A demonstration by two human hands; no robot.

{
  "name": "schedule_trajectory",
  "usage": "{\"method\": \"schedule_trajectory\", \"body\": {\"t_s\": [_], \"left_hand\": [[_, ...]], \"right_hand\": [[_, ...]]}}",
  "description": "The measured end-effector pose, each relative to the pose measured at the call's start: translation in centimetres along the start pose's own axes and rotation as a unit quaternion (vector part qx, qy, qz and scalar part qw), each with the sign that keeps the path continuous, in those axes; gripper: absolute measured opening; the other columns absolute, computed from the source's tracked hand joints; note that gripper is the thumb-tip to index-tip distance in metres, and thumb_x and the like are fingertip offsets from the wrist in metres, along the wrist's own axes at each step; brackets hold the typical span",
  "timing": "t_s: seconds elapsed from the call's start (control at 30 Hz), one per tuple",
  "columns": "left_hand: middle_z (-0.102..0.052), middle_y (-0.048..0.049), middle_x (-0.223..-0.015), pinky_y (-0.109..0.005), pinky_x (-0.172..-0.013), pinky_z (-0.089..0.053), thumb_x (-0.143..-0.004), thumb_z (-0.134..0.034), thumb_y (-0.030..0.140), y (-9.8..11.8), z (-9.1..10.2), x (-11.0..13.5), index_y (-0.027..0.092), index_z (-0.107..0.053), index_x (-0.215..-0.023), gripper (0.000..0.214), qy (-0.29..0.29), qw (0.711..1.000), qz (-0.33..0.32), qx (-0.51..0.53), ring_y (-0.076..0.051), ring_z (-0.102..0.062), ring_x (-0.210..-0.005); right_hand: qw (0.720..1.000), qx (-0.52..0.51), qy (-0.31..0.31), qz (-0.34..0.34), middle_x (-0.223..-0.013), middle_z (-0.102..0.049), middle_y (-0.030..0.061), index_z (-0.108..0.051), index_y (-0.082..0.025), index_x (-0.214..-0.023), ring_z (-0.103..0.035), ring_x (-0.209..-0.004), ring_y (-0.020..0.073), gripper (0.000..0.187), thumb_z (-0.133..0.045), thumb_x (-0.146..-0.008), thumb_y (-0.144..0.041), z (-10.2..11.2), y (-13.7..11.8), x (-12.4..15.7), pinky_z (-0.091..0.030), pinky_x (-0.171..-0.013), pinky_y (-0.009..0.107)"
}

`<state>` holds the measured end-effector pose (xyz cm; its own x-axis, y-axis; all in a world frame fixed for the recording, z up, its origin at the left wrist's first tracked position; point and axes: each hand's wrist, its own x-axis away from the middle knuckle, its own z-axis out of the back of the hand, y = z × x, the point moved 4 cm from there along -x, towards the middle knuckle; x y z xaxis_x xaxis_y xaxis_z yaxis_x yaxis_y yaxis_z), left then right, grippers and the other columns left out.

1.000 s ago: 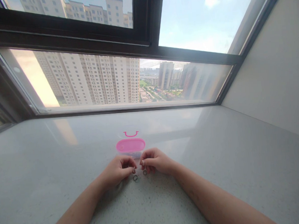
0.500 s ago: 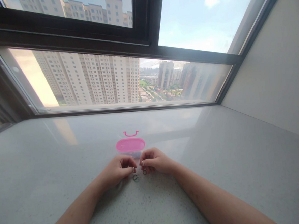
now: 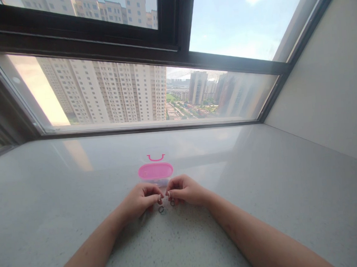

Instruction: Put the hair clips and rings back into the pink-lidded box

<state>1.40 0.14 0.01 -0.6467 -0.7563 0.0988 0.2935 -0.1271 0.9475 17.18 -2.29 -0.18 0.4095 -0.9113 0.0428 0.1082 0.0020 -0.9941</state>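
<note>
My left hand (image 3: 142,200) and my right hand (image 3: 185,191) meet fingertip to fingertip low over a grey speckled sill (image 3: 79,196). Both are closed in a pinch; what they pinch between them is too small to name. Just below the fingertips lie two small dark rings (image 3: 161,209) on the sill, one under each hand. Right behind the hands stands a small clear box with a pink lid (image 3: 156,171). A pink U-shaped handle piece (image 3: 156,158) lies just beyond the box.
A large dark-framed window (image 3: 173,53) closes the far side, with tower blocks outside. A pale wall (image 3: 329,88) rises along the right edge of the sill.
The hands have crept slightly forward and closer together over the rings; the view has tipped a little.
</note>
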Motion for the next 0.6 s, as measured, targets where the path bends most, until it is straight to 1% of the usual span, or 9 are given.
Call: {"method": "schedule_trajectory", "body": {"t_s": [0.2,0.5,0.6], "left_hand": [[-0.064,-0.0049,-0.066,-0.021,-0.045,-0.031,-0.073,-0.055,0.026,0.16,-0.03,0.1,0.011,-0.067,-0.075,0.019,0.002,1.0,0.004,-0.009,-0.008,-0.045,-0.045],[-0.063,-0.0039,-0.064,-0.022,-0.047,-0.032,-0.071,-0.056,0.025,0.46,0.0,0.06,0.011,-0.065,-0.072,0.016,0.002,1.0,0.01,-0.014,-0.009,-0.045,-0.046],[-0.06,-0.0022,-0.06,-0.022,-0.047,-0.032,-0.072,-0.057,0.026,0.78,-0.07,0.19,0.011,-0.065,-0.069,0.017,0.001,1.0,0.007,-0.015,-0.009,-0.043,-0.046]], "right_hand": [[1.0,-0.003,-0.005,-0.009,-0.06,-0.06,0.0005,-0.059,-0.012,-0.073,-0.053,-0.047,0.0076,0.027,-0.067,-0.07,-0.038,-0.08,0.08,0.11,-0.036,-0.041,0.016],[1.0,0.004,-0.006,-0.012,-0.064,-0.062,0.0019,-0.062,-0.011,-0.076,-0.054,-0.049,0.0083,0.031,-0.067,-0.07,-0.041,-0.04,0.04,0.09,-0.036,-0.042,0.017],[1.0,0.005,-0.004,-0.014,-0.064,-0.062,0.0019,-0.063,-0.011,-0.076,-0.053,-0.048,0.0081,0.032,-0.067,-0.07,-0.042,-0.07,-0.03,0.14,-0.036,-0.042,0.017]]}}
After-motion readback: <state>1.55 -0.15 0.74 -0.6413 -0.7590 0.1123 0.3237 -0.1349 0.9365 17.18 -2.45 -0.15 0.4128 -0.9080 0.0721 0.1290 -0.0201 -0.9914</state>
